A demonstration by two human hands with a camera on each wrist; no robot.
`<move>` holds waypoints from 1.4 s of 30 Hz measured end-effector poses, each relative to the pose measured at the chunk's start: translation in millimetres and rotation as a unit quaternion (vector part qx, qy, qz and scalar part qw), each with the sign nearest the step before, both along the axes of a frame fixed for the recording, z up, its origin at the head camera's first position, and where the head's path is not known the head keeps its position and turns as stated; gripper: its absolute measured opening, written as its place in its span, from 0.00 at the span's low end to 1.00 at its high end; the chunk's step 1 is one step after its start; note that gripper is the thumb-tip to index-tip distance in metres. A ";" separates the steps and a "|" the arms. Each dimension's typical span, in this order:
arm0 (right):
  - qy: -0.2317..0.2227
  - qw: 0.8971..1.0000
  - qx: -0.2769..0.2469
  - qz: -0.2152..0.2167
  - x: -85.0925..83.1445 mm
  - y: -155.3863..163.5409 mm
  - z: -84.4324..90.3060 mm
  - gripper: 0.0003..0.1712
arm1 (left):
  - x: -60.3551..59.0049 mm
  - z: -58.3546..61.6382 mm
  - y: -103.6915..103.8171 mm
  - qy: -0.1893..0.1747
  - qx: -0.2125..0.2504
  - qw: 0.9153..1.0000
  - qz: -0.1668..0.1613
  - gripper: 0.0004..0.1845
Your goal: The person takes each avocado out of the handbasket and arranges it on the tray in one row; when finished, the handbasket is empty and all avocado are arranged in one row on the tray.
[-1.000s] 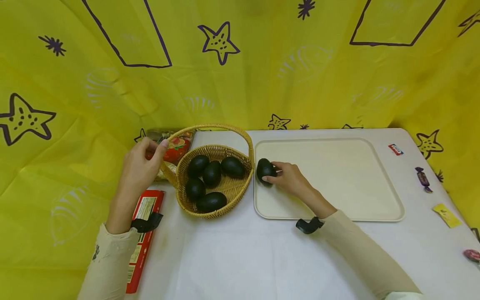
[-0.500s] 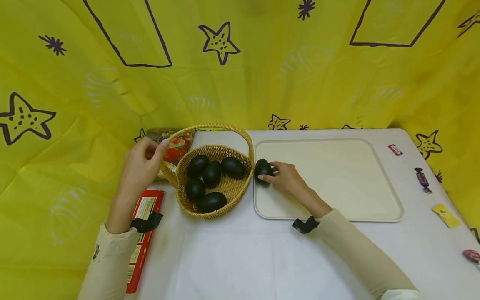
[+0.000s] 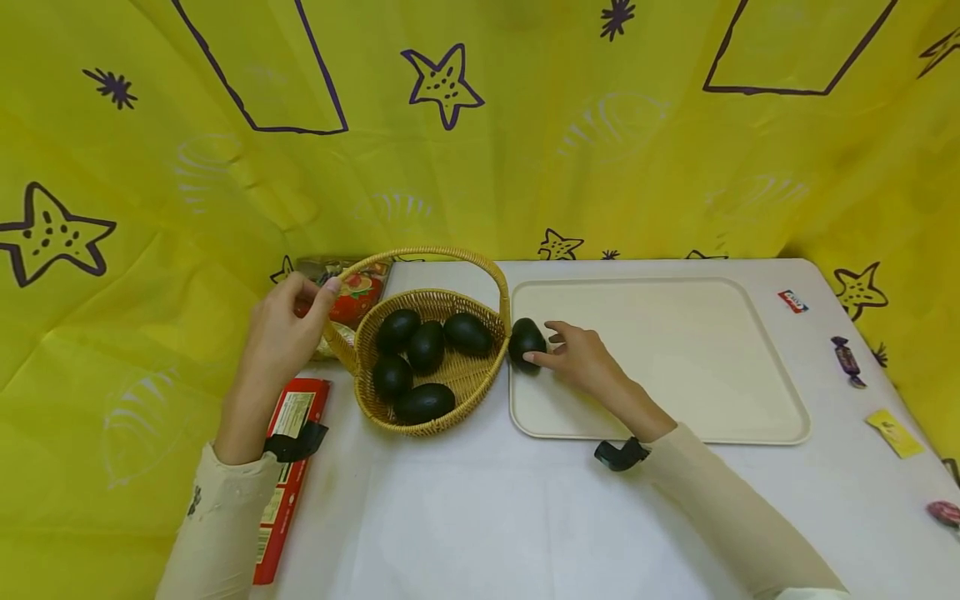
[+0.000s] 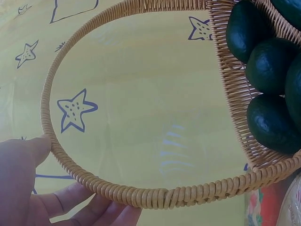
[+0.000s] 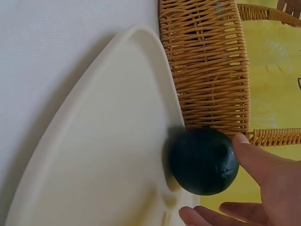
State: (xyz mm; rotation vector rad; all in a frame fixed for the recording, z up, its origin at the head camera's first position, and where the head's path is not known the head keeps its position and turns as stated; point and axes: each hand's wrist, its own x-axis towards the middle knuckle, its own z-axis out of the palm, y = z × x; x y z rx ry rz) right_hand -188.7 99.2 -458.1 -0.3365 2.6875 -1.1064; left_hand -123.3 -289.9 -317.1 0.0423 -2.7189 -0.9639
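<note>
A dark green avocado (image 3: 527,345) lies at the left end of the cream tray (image 3: 660,358), right beside the basket. My right hand (image 3: 585,358) is at its right side. In the right wrist view the thumb (image 5: 242,139) touches the avocado (image 5: 203,161), while the other fingers are spread away from it. To the left, the wicker basket (image 3: 480,392) stands with several avocados (image 3: 423,404) inside. My left hand (image 3: 288,329) holds the basket's arched handle (image 3: 427,251) near its left side, thumb on one side and fingers behind, as the left wrist view shows.
A red package (image 3: 356,300) sits behind the basket's left side. Under the left forearm lies a long red box (image 3: 281,500). Small wrapped sweets line the table's right side, including a purple candy (image 3: 847,361) and a yellow packet (image 3: 895,432).
The avocado has shifted slightly left toward the basket on the tray. My right fingers have loosened from around it. The left hand keeps its hold on the handle.
</note>
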 end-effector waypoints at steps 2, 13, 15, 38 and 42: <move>0.006 1.000 -0.003 0.004 1.5 2.7 2.4 0.46 | -0.3 0.0 0.4 0.001 0.001 1.000 0.000 0.29; 0.068 0.996 -0.013 0.057 16.9 -3.1 32.7 0.37 | 0.1 0.3 0.1 0.002 0.002 1.000 -0.003 0.29; 0.071 0.994 -0.019 0.075 20.7 -8.5 39.3 0.35 | 0.1 0.3 0.0 0.002 0.002 1.000 -0.005 0.29; 0.050 0.977 0.029 0.205 -0.5 -117.2 58.4 0.38 | -1.3 0.1 0.2 0.003 0.002 1.000 0.000 0.31; 0.036 0.973 0.074 0.215 -3.6 -134.9 61.2 0.36 | -1.3 0.1 0.0 0.002 0.000 1.000 -0.001 0.31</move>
